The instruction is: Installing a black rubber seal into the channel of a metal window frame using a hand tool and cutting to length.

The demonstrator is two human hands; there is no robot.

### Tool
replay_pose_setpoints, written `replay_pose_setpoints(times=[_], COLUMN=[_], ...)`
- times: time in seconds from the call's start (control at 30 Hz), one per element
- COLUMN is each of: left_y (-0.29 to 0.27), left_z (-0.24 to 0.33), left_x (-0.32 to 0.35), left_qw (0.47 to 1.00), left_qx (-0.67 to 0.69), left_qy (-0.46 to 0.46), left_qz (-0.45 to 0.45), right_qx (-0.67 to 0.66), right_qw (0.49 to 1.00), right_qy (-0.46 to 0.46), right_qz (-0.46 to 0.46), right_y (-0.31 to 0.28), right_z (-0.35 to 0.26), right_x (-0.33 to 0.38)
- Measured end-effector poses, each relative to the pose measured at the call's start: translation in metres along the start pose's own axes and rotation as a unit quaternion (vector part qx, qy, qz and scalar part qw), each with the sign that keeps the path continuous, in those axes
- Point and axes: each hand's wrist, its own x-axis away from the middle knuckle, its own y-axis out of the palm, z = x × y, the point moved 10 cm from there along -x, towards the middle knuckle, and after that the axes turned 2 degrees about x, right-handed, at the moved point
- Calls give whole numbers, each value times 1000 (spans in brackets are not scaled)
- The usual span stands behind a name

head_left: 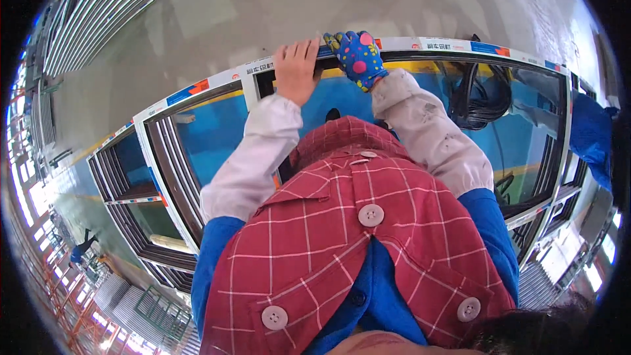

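Aluminium window frame (420, 45) — both hands grip its edge.

Frame: a big window frame (460, 46), grey and white with blue and orange stickers on its wrap.
Pose: it lies flat over a blue table, with its far bar running left to right.
Far bar: both hands grip this top edge, close together near the middle.
Inside: dark grooved rails run around the opening.
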Motion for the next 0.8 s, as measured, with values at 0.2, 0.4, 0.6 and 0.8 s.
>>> replay_pose_setpoints(times=[0.2,0.4,0.6,0.8], left_y=[41,35,20,26], left_z=[-12,-10,-15,-14], left_x=[-9,-11,-11,-12], left_qw=[996,994,998,998], left_qx=[-46,-25,-47,-28], left_qy=[74,98,25,51], left_qz=[33,30,35,26], right_qx=[-17,-77,-56,-61], right_qw=[991,996,997,997], right_qy=[-56,44,-19,18], right_qz=[118,-16,57,50], right_y=[-18,17,-9,4], right_z=[-1,14,3,14], right_x=[1,-5,-7,-11])
